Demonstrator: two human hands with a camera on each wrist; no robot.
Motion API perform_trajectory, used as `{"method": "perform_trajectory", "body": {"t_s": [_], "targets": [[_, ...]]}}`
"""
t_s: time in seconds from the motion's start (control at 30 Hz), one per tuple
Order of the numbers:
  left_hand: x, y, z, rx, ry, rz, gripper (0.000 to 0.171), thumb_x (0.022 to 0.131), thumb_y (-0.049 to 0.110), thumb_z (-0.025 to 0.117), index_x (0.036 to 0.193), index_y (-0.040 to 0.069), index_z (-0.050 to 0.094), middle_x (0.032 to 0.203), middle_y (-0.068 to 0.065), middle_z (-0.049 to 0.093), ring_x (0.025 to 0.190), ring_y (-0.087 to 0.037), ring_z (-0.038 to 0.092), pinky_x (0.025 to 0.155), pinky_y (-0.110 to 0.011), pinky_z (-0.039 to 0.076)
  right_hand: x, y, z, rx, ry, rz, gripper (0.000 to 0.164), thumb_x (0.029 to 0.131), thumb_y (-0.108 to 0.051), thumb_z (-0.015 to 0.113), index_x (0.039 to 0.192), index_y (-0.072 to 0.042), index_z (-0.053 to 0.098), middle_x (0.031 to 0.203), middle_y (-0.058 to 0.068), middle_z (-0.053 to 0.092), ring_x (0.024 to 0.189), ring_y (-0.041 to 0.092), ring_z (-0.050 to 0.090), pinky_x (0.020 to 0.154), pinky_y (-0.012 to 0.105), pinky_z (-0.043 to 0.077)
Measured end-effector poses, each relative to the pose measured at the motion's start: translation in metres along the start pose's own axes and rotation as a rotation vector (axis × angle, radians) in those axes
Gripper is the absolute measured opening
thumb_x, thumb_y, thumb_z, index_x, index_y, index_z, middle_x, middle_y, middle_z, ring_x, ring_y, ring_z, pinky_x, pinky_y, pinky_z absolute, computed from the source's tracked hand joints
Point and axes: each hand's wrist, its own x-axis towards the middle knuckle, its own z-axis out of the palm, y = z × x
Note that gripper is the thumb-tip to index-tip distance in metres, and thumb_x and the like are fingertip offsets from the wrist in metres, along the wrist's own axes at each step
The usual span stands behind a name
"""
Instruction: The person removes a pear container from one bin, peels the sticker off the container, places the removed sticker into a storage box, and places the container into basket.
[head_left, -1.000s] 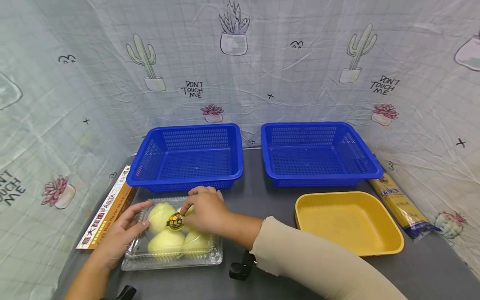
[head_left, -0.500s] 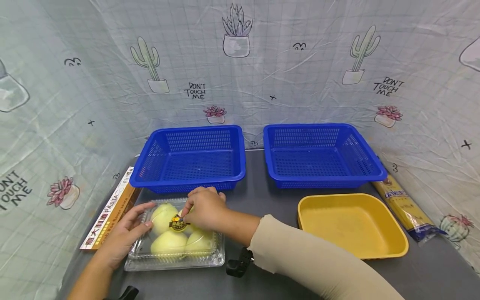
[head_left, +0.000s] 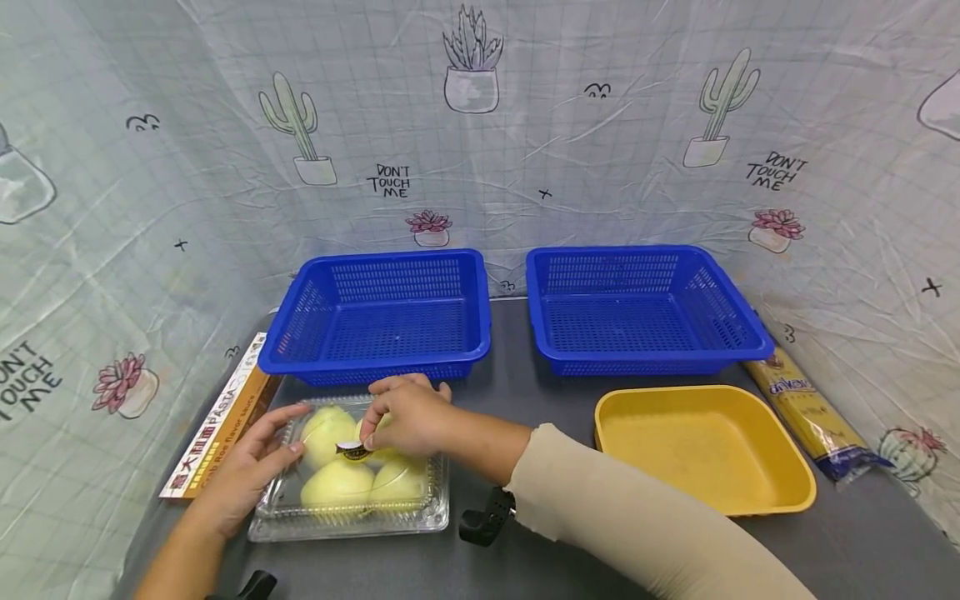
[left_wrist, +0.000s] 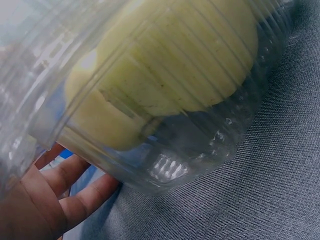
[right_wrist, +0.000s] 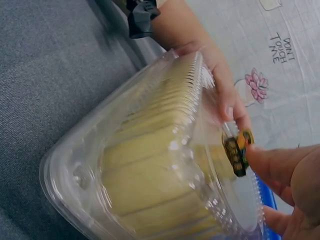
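Observation:
A clear plastic clamshell box (head_left: 352, 525) with several round pale yellow-green fruits (head_left: 337, 487) inside lies on the table at front left, lid down. The left hand (head_left: 243, 467) rests against the box's left side, thumb and fingers spread at the lid's edge; the left wrist view shows its fingers against the ribbed wall. Over the lid, the right hand (head_left: 408, 421) pinches the edge of a black and yellow sticker (head_left: 352, 451) between thumb and index finger. The sticker is bent up, its white underside showing. In the right wrist view, the sticker (right_wrist: 237, 152) stands out from the lid.
Two blue plastic baskets (head_left: 397, 367) stand side by side at the back. A yellow tray (head_left: 697, 450) sits at front right, beside a yellow pasta packet (head_left: 810, 408). Left of the box lies a pasta carton (head_left: 217, 417). A printed cloth (head_left: 570, 150) surrounds the table.
The sticker lay flat on the lid before; now its upper edge is lifted and folded toward the person by the right hand. The left hand stays at the box's left side.

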Motion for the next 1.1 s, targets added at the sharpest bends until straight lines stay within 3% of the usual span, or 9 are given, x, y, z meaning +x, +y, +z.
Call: {"method": "perform_trajectory", "body": {"t_s": [0.23, 0.4, 0.6, 0.73, 0.97, 1.1], "targets": [[0.0, 0.001, -0.001, -0.003, 0.001, -0.008, 0.048, 0.108, 0.005, 0.062, 0.153, 0.018, 0.056, 0.15, 0.015, 0.053, 0.11, -0.004, 0.064, 0.081, -0.024, 0.055, 0.0, 0.008, -0.009, 0.044, -0.119, -0.09, 0.015, 0.095, -0.032, 0.082, 0.083, -0.039, 0.076, 0.17, -0.017, 0.035, 0.163, 0.032, 0.011, 0.119, 0.078, 0.005], [0.001, 0.001, -0.001, -0.002, 0.006, -0.019, 0.048, 0.107, 0.005, 0.062, 0.153, 0.018, 0.056, 0.149, 0.018, 0.053, 0.111, -0.003, 0.064, 0.081, -0.024, 0.055, 0.001, 0.015, -0.016, 0.098, -0.181, -0.171, 0.007, 0.098, -0.033, 0.079, 0.091, -0.035, 0.077, 0.173, -0.014, 0.03, 0.164, 0.035, 0.006, 0.119, 0.08, 0.004], [0.001, 0.002, 0.0, 0.007, -0.003, -0.014, 0.048, 0.108, 0.007, 0.062, 0.155, 0.016, 0.054, 0.149, 0.019, 0.054, 0.114, 0.0, 0.062, 0.084, -0.022, 0.054, -0.002, 0.025, -0.023, 0.256, -0.156, -0.246, 0.004, 0.098, -0.026, 0.08, 0.096, -0.024, 0.079, 0.173, -0.002, 0.034, 0.163, 0.029, 0.013, 0.128, 0.06, 0.01], [0.0, 0.002, 0.001, 0.018, -0.015, -0.012, 0.048, 0.109, 0.01, 0.061, 0.156, 0.016, 0.053, 0.154, 0.011, 0.053, 0.123, 0.007, 0.056, 0.088, -0.02, 0.053, -0.009, 0.026, -0.028, 0.373, -0.143, -0.224, 0.004, 0.096, -0.022, 0.082, 0.096, -0.019, 0.08, 0.171, 0.001, 0.037, 0.161, 0.023, 0.021, 0.128, 0.054, 0.015], [-0.002, 0.001, 0.0, 0.016, -0.018, -0.012, 0.048, 0.109, 0.009, 0.06, 0.157, 0.011, 0.051, 0.151, 0.019, 0.052, 0.121, 0.005, 0.058, 0.088, -0.021, 0.053, -0.033, 0.03, -0.045, 0.497, -0.141, -0.147, 0.006, 0.097, -0.018, 0.081, 0.092, -0.022, 0.078, 0.169, -0.004, 0.041, 0.161, 0.025, 0.022, 0.125, 0.057, 0.025], [-0.001, 0.001, -0.001, 0.013, -0.018, -0.009, 0.048, 0.11, 0.009, 0.06, 0.157, 0.013, 0.051, 0.151, 0.018, 0.052, 0.121, 0.004, 0.058, 0.088, -0.02, 0.052, -0.049, 0.041, -0.057, 0.558, -0.156, -0.14, 0.003, 0.099, -0.017, 0.078, 0.096, -0.016, 0.077, 0.169, -0.005, 0.04, 0.161, 0.027, 0.021, 0.124, 0.056, 0.029]]}}
